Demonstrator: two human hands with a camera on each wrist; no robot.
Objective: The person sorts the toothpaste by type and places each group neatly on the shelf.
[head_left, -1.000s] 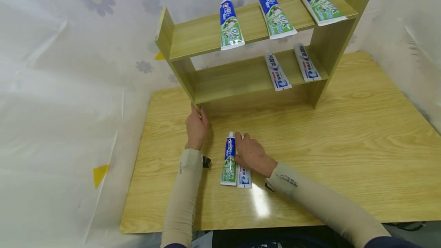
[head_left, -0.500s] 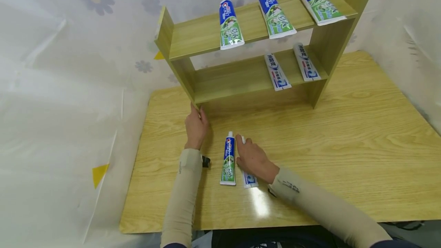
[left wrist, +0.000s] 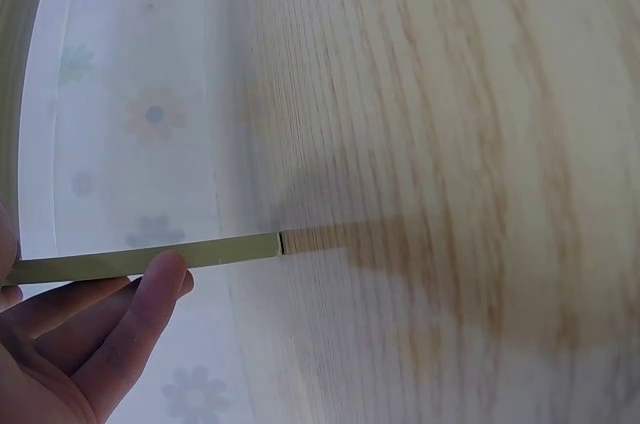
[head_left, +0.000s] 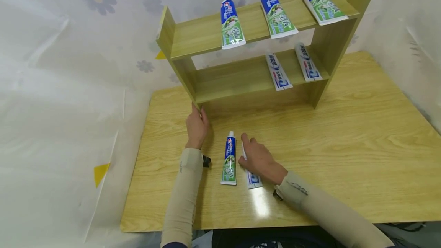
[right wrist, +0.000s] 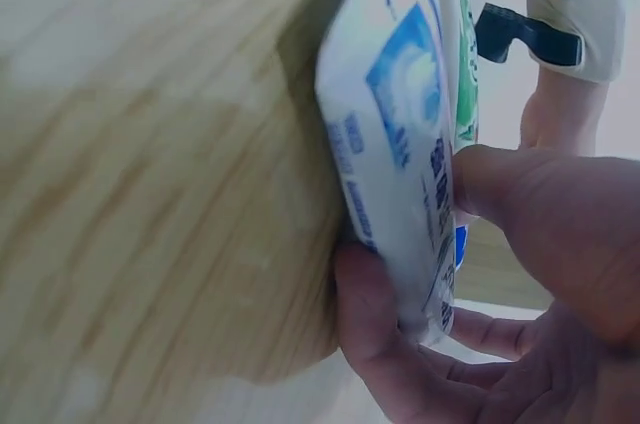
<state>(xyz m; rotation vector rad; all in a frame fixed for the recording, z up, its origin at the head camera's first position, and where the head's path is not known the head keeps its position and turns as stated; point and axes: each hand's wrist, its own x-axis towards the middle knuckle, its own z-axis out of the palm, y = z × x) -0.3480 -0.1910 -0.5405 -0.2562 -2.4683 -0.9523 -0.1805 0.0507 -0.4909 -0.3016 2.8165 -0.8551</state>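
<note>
My left hand (head_left: 197, 128) holds the lower left side panel of a two-tier wooden shelf (head_left: 225, 81); the left wrist view shows fingers against the panel's edge (left wrist: 235, 250). On the table, my right hand (head_left: 260, 158) grips a white toothpaste tube (head_left: 254, 181), with thumb and fingers on opposite sides of it in the right wrist view. The hand covers much of this tube in the head view. Just left of it lies a blue and green toothpaste tube (head_left: 229, 160), cap pointing toward the shelf and apart from the right hand.
Three blue and green toothpaste tubes, one at the left (head_left: 232, 26), lie along the upper board. Two white tubes, the nearer-middle one (head_left: 278, 72) among them, lie on the lower board's right half. The wooden table (head_left: 361, 144) extends right; a covered wall (head_left: 62, 125) stands left.
My right hand has slid the white tube rightward, away from the blue and green tube, opening a gap between them. The left hand stays on the shelf panel.
</note>
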